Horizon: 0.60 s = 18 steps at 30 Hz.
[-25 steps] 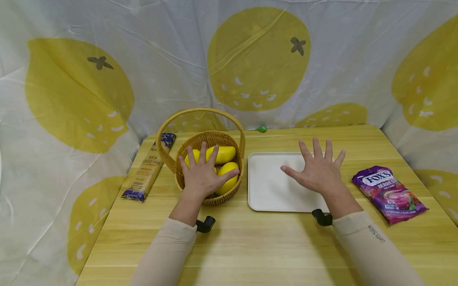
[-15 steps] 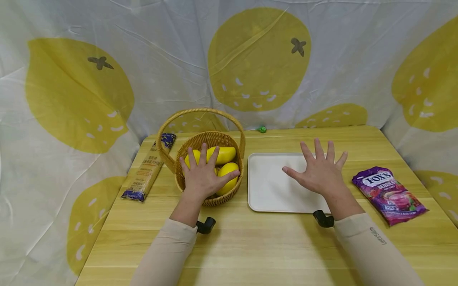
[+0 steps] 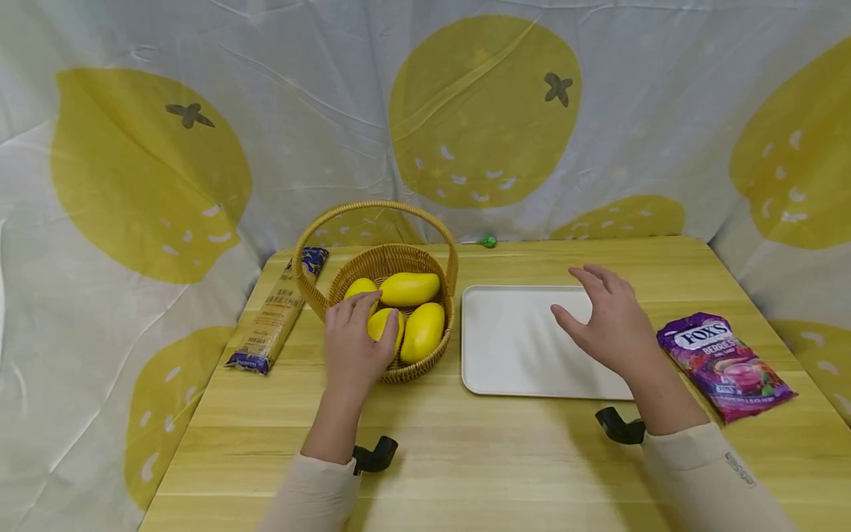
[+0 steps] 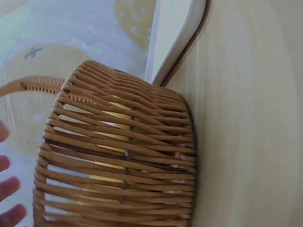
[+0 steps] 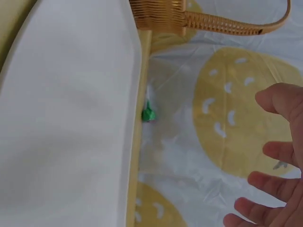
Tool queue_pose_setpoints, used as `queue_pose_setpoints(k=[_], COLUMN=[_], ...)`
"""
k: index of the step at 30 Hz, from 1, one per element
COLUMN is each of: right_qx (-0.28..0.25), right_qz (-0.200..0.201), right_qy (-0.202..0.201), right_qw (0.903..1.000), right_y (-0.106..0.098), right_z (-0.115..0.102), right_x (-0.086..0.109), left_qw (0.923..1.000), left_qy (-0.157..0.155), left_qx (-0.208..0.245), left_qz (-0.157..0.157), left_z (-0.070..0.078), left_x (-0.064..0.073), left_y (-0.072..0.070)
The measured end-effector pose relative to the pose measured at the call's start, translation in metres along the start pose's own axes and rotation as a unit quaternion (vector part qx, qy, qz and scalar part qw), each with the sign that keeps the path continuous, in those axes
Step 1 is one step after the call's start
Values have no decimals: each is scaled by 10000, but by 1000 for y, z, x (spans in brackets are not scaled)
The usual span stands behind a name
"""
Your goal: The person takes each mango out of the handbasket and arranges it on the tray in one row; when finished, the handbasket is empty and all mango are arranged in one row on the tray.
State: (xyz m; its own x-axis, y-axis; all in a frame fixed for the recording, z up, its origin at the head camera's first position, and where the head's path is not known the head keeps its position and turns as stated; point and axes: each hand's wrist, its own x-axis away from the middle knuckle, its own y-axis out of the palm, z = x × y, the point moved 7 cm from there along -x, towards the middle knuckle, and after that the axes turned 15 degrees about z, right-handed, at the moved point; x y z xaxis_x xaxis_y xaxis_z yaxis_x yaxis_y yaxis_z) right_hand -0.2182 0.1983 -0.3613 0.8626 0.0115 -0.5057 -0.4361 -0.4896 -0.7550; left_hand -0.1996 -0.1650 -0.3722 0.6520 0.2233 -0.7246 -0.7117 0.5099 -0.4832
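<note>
My left hand (image 3: 355,343) hovers over the near left rim of a wicker basket (image 3: 405,374), fingers loosely bent and holding nothing. Several yellow mangoes (image 3: 410,289) lie in the basket; the hand overlaps part of them in the head view. From the left wrist, the basket's woven side (image 4: 118,146) fills the middle, and fingertips (image 4: 8,188) show at the left edge. Above the right part of a white tray (image 3: 518,343) is my right hand (image 3: 614,321), thumb and fingers spread apart with nothing between them. The right wrist view shows that hand beside the tray's surface (image 5: 71,118).
Left of the basket lies a long pack of spaghetti (image 3: 272,318). A purple bag of Fox's berries candy (image 3: 725,366) is to the right of the tray. A small green-wrapped lollipop (image 3: 488,241) rests at the table's back edge, before a lemon-print curtain (image 3: 319,148).
Both hands have gone from flat, widely spread fingers to looser, bent ones. The left has drawn slightly back and left, uncovering more mangoes; the right has shifted a little right.
</note>
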Motion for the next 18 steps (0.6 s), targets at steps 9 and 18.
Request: queue_pose_setpoints(k=[9,18], right_qx=[-987,-2023], right_qz=[-585,-952], right_qy=[-423,-1223], right_qw=[9925,9670], right_y=[39,91], right_z=[-49,-151], right_x=[26,15], left_qw=[9269,8516], left_qy=[-2840,-4146], left_qx=[1739,2891], left_qz=[1729,1392], left_z=[-72,-109], left_x=[34,51], left_y=[-16,14])
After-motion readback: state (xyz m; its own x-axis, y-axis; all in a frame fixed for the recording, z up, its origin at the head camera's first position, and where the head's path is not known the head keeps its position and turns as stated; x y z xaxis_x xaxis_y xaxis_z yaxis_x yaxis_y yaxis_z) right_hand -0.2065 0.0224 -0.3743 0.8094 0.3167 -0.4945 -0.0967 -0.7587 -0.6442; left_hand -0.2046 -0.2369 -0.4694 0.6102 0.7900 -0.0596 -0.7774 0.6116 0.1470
